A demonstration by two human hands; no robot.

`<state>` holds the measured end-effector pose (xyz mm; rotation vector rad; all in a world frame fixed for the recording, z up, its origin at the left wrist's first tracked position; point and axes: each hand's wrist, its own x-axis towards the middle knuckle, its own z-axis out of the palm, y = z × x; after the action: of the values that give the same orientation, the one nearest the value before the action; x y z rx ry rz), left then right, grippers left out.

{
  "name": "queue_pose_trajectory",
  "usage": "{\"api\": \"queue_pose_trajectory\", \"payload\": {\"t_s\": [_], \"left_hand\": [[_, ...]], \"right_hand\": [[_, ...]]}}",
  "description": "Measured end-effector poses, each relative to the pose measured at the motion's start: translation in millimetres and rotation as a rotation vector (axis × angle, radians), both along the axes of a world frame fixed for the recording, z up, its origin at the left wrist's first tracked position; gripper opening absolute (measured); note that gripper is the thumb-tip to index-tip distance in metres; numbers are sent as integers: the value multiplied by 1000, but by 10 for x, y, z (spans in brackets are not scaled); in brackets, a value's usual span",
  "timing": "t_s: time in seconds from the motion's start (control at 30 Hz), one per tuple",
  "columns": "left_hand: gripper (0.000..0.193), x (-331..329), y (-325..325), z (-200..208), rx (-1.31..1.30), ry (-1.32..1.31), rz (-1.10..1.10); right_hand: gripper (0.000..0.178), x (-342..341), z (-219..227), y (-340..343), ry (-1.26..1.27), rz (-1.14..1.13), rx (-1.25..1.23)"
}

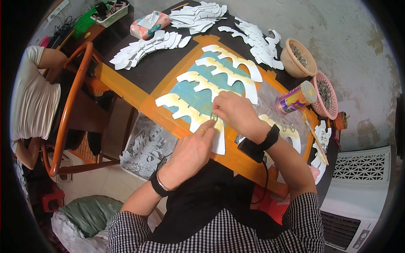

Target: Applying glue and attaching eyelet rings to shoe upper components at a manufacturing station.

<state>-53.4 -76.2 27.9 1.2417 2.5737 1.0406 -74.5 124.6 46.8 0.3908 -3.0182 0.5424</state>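
While pinching a metal loop [214, 117] in closed fingertips of the right hand [237, 111], over the nearest paper strip [192, 114], touching that strip beside the loop with the left hand [190, 152], forefinger outstretched; cannot tell any hidden grip. Beyond, three more strips [231, 76] on a blue-green board [187, 95]; rightward, a jar [294, 99].

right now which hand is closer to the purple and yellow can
The right. The right hand is left of the can and slightly nearer the body, not touching it; the left hand is farther left and nearer the body.
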Motion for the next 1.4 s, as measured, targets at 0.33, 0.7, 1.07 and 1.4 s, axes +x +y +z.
{"api": "queue_pose_trajectory", "payload": {"t_s": [0.33, 0.7, 1.07, 1.4], "left_hand": [[27, -152, -21, 78, 121, -268, 42], [52, -346, -49, 118, 739, -1120, 4], [45, -330, -28, 134, 760, -1206, -69], [32, -281, -226, 114, 743, -1100, 161]], "right_hand": [[12, 80, 39, 32, 32, 102, 63], [21, 274, 484, -181, -213, -16, -518], [16, 253, 210, -175, -299, -5, -941], [14, 154, 301, -75, -393, -212, -1084]]}}
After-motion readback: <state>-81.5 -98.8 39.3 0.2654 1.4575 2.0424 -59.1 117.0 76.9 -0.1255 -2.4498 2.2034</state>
